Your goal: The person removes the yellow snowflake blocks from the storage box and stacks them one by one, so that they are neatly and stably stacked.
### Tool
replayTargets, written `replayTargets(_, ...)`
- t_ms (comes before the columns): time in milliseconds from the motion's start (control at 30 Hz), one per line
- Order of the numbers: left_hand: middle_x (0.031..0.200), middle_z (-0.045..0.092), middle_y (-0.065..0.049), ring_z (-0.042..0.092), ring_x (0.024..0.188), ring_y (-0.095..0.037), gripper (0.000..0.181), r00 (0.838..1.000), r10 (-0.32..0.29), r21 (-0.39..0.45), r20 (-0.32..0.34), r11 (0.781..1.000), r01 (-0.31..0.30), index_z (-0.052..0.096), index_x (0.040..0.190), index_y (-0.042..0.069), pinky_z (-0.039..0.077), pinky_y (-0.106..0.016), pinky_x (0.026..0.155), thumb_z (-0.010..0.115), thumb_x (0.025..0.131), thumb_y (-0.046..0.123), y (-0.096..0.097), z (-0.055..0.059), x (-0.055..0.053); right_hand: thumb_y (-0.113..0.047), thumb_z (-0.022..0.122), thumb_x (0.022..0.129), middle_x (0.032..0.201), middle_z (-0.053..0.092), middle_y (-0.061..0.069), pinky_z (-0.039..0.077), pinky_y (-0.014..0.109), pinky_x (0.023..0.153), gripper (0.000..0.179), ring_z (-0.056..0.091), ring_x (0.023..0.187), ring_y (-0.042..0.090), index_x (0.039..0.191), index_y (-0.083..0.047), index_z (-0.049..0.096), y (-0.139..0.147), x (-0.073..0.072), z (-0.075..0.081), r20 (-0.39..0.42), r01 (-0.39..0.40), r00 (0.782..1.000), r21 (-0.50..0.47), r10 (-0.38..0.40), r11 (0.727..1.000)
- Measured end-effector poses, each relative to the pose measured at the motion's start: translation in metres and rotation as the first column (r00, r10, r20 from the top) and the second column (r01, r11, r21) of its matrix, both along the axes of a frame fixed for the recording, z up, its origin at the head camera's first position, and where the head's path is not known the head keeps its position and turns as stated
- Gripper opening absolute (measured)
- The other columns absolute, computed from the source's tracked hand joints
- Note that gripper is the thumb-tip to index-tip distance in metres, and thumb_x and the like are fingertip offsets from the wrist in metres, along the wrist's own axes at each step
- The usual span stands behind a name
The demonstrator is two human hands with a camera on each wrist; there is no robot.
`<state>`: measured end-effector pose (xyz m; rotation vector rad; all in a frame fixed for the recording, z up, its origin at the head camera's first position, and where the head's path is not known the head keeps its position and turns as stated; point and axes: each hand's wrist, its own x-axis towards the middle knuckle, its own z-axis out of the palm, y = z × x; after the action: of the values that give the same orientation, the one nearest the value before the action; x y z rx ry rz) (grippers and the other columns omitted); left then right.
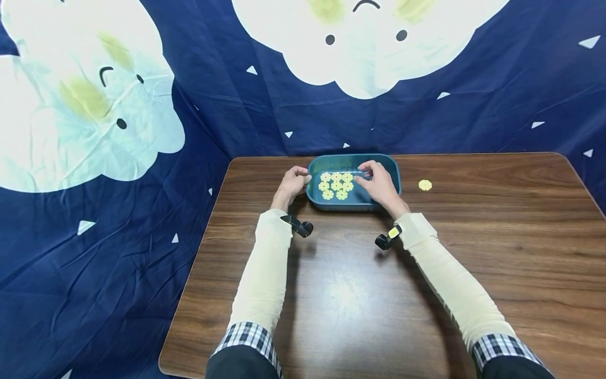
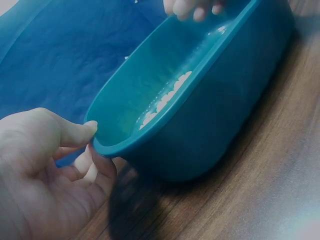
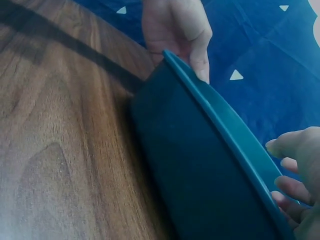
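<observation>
Teal and oblong, the basket [image 1: 350, 207] lies between my hands in the upper middle of the frame, its long axis running left to right; my left hand [image 1: 291, 185] pinches the rim at its left end; my right hand [image 1: 380, 187], well apart from the left, is over the basket's right half, thumb and forefinger parted, though I cannot tell whether they hold anything; yellow flower-shaped pieces [image 1: 336, 186] sit just left of those fingertips; one lone yellow piece [image 1: 425, 185] lies on the table [image 1: 341, 263] to the basket's right, nearer my right hand.
</observation>
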<state>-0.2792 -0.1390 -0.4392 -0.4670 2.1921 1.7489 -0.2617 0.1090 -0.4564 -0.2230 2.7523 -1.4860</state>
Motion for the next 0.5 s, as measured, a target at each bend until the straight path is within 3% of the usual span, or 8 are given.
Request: replayTargets(500,0.1,0.048,-0.004,0.049,0.083,-0.015,0.024,1.0,0.0,-0.009,-0.005,1.0,0.0,0.052,0.119,0.006,0.047,-0.027,0.077,0.055,0.096,0.008,0.0,0.0,0.001,-0.025,0.065,0.091,0.118,0.053,0.017,0.042,0.045,0.093,0.036,0.052,0.106,0.03,0.118,-0.002,0.055,-0.009,-0.018,-0.005,0.077,-0.102,0.993,0.108,0.094,0.989)
